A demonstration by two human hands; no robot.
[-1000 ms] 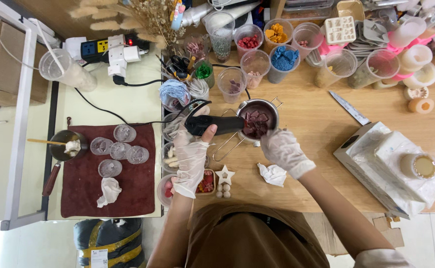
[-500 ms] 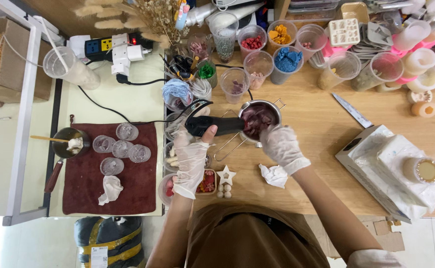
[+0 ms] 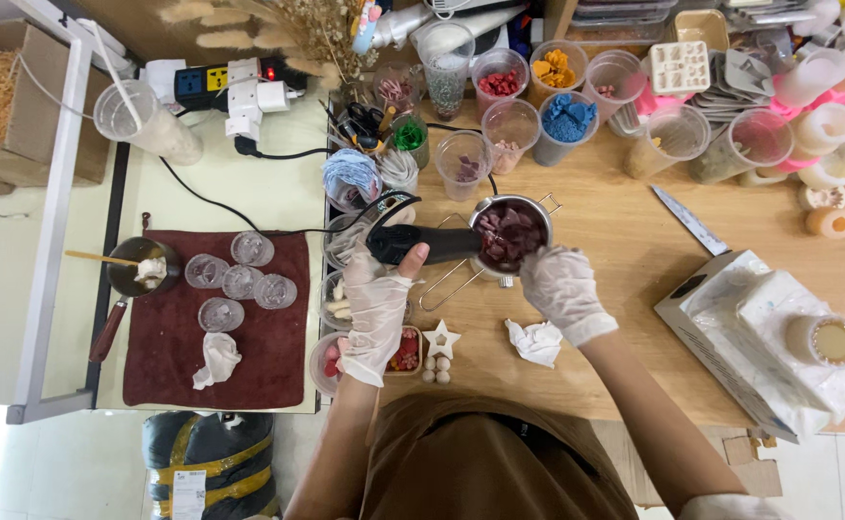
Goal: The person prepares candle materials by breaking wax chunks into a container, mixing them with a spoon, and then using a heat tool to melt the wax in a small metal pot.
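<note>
My left hand (image 3: 376,306), in a white glove, grips the black handle of a heat gun (image 3: 425,244) whose nozzle points right into a small steel pot (image 3: 509,233). The pot holds dark purple-red chunks. My right hand (image 3: 559,286), also gloved, rests at the pot's near right rim and wire handle, fingers curled around it. Both hands are over the wooden table (image 3: 625,260).
Several clear cups of coloured bits stand behind the pot. A knife (image 3: 689,221) and a wrapped box (image 3: 765,342) lie to the right. A crumpled tissue (image 3: 536,342) and white star (image 3: 441,339) lie near me. Left, a maroon towel (image 3: 268,356) carries small glass jars.
Both hands and the heat gun stay at the pot; only slight shifts of the hands and of the view.
</note>
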